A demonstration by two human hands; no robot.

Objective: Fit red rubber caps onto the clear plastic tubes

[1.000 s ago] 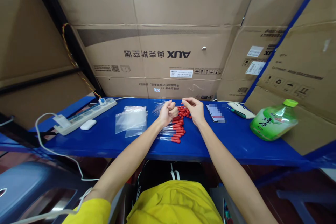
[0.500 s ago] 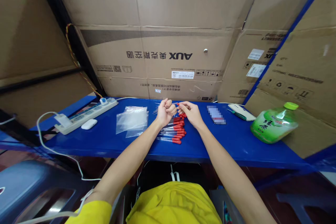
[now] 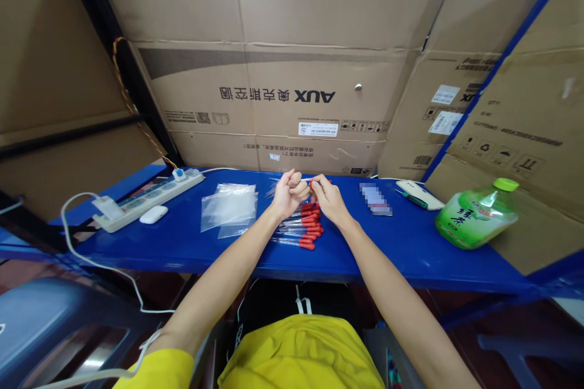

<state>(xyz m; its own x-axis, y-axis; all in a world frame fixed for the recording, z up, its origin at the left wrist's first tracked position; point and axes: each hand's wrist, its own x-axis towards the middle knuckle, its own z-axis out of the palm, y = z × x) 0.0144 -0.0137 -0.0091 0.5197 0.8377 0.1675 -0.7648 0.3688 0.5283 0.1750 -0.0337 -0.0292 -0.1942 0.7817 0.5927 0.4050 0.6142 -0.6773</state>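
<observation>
My left hand [image 3: 288, 192] is closed in a loose fist above the blue shelf [image 3: 196, 243], apparently around a thin clear tube that I can barely see. My right hand [image 3: 326, 197] pinches a small red cap at its fingertips and touches the left hand's fingers. Below both hands lies a row of several clear tubes with red caps [image 3: 305, 230]. More loose red caps are mostly hidden behind my right hand.
Clear plastic bags [image 3: 229, 207] lie left of my hands. A white power strip [image 3: 146, 199] and a white earbud case [image 3: 153, 214] sit farther left. A phone [image 3: 375, 199], a white case [image 3: 418, 194] and a green bottle [image 3: 476, 214] lie right. Cardboard boxes [image 3: 283, 97] wall the back.
My right hand left the loose caps at the back, carrying one red cap leftward until its fingertips met my left hand. The left hand stayed almost still.
</observation>
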